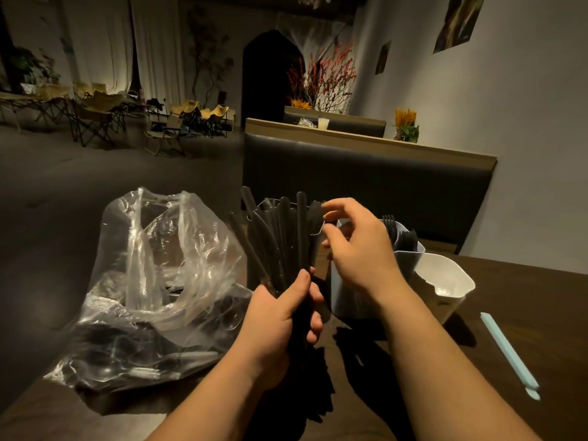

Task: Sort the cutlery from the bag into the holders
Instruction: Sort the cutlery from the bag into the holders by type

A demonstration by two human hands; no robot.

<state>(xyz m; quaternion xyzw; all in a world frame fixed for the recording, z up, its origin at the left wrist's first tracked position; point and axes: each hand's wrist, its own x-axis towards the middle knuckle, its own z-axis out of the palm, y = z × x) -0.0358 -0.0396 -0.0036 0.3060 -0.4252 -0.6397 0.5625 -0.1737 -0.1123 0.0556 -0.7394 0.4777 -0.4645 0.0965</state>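
My left hand (pixel 280 316) grips a fanned bundle of black plastic cutlery (pixel 280 240), the handles pointing up. My right hand (pixel 356 249) hovers just right of the bundle, its fingers loosely curled near the top of one black piece; whether they touch it is unclear. A clear plastic bag (pixel 159 281) with more black cutlery inside lies crumpled at the left. Behind my right hand stands a grey holder (pixel 407 259) with black forks (pixel 389 226) in it. A white holder (pixel 451 281) stands to its right. Behind the bundle a clear holder's rim (pixel 267 203) shows.
The dark wooden table (pixel 525 313) carries a light blue wrapped straw (pixel 509 354) at the right. A dark padded bench back (pixel 366 186) rises right behind the holders. The table's left edge runs under the bag, with open floor beyond.
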